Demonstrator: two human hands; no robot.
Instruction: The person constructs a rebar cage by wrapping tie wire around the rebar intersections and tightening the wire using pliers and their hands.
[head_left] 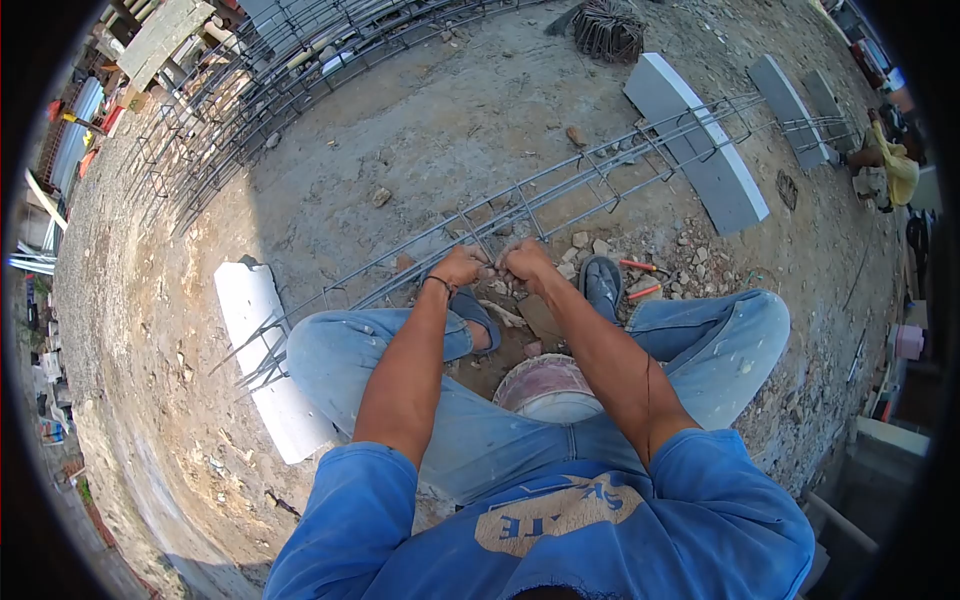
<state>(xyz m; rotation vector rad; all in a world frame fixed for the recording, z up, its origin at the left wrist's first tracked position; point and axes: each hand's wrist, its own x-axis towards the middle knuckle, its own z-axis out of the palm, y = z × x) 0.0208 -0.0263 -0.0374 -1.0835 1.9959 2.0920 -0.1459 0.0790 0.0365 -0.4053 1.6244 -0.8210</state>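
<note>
In front of my crossed-open knees lies a long rebar cage made of thin bars with square stirrups. My left hand is closed at the near side of the cage, its fingertips pinched by a stirrup. Right beside it, my right hand is closed too, fingers almost meeting those of the left. Whatever sits between the fingertips is too small to make out. Pincers with orange-red handles rest on the ground past my right foot.
White blocks stand under both ends of the cage. I sit on an upturned bucket. More rebar cages are stacked at the upper left, near a wire coil. Another person crouches at the far right.
</note>
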